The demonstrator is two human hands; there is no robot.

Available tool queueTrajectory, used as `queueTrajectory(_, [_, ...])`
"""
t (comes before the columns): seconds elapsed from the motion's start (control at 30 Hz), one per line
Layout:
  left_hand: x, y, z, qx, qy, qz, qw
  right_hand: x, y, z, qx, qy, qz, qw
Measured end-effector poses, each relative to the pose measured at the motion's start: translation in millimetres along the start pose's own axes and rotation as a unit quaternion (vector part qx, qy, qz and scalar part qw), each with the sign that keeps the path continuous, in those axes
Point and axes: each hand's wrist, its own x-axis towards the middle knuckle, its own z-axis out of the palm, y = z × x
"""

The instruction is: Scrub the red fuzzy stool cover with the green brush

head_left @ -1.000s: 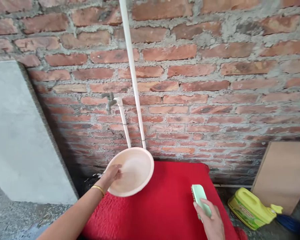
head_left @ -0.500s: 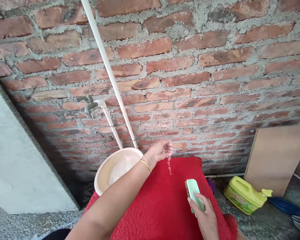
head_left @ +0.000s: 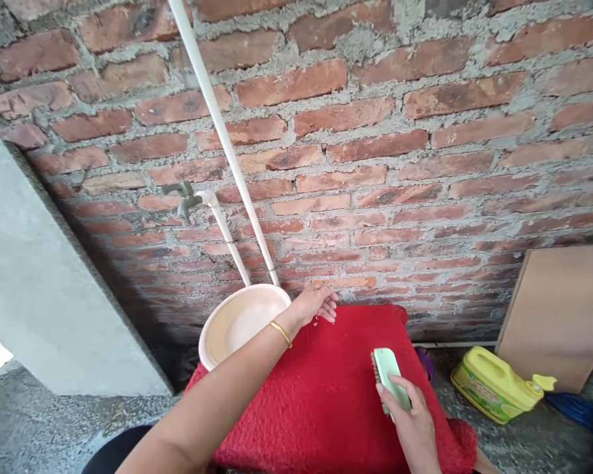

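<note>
**Two hands over the red mat, brush in the right one**

Right hand [head_left: 412, 424] first: my fingers are wrapped round the back of the pale green scrubbing brush [head_left: 389, 376], thumb along its near side, bristles turned left and down toward the red mat [head_left: 326, 395]. The brush sits over the right half of the mat, closer to its right edge than to its middle, and its long axis runs away from me toward the far edge, leaning slightly left. I can't tell whether the bristles are touching the pile or hanging just above it.

Left hand [head_left: 319, 304] now: it's out over the mat's far edge, palm down, fingers loosely together and drooping, gripping nothing. A few drops show under the fingertips. My forearm crosses the mat's left part on a slant, with a gold bangle [head_left: 281, 333] on the wrist.

Here's the relation that counts. The brush lies to the right of my empty hand and nearer to me, with a stretch of bare red pile between them. The pink basin [head_left: 242, 319] sits just to the left of that hand, at the mat's far left corner, under the tap [head_left: 182, 195] on the brick wall. So the left hand is the one near the basin; the right has the brush.

Beyond the mat's right edge, a yellow detergent jug [head_left: 494, 390] lies on the floor, well apart from both hands.
</note>
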Motion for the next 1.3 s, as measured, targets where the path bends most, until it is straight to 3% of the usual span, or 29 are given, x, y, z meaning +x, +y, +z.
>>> queueTrajectory(0.1, [-20, -20, 1, 0.129, 0.019, 0.030, 0.991, 2, 0, -1, -0.022, -0.001, -0.001, 1.000])
queueTrajectory(0.23, [-80, -88, -9, 0.293, 0.021, 0.075, 0.953, 3, -6, 8, -0.105, -0.010, -0.020, 0.994])
queueTrajectory(0.3, [-110, -130, -27, 0.527, 0.003, 0.157, 0.835, -3, -14, 25, -0.150, -0.036, -0.070, 0.986])
queueTrajectory(0.37, [-136, -167, -53, 0.629, -0.003, 0.219, 0.746, -16, -25, 52, -0.190, -0.085, -0.145, 0.967])
queueTrajectory(0.43, [-155, -194, -83, 0.666, -0.003, 0.268, 0.696, -31, -36, 81, -0.238, -0.140, -0.215, 0.937])
queueTrajectory(0.5, [-168, -209, -111, 0.681, 0.020, 0.295, 0.670, -42, -45, 105, -0.293, -0.181, -0.259, 0.903])
queueTrajectory(0.57, [-174, -214, -132, 0.688, 0.040, 0.302, 0.659, -44, -48, 114, -0.338, -0.205, -0.269, 0.878])
queueTrajectory(0.63, [-176, -215, -145, 0.691, 0.054, 0.301, 0.655, -32, -44, 103, -0.368, -0.203, -0.251, 0.872])
queueTrajectory(0.8, [-173, -220, -149, 0.691, 0.067, 0.298, 0.656, 24, -25, 21, -0.459, -0.091, -0.114, 0.876])
queueTrajectory(0.87, [-172, -222, -148, 0.680, 0.071, 0.300, 0.665, 36, -25, 3, -0.487, -0.038, -0.069, 0.870])
queueTrajectory(0.97, [-173, -223, -149, 0.669, 0.070, 0.295, 0.679, 27, -36, 24, -0.489, -0.026, -0.085, 0.868])
queueTrajectory(1.1, [-173, -222, -150, 0.666, 0.067, 0.288, 0.685, -10, -55, 110, -0.429, -0.130, -0.203, 0.870])
queueTrajectory(1.17, [-173, -222, -149, 0.664, 0.072, 0.293, 0.684, -19, -59, 137, -0.408, -0.167, -0.239, 0.865])
queueTrajectory(1.23, [-172, -224, -149, 0.662, 0.080, 0.299, 0.683, -14, -58, 136, -0.418, -0.172, -0.239, 0.860])
queueTrajectory(1.3, [-172, -225, -148, 0.657, 0.087, 0.303, 0.685, 3, -53, 108, -0.448, -0.148, -0.198, 0.859])
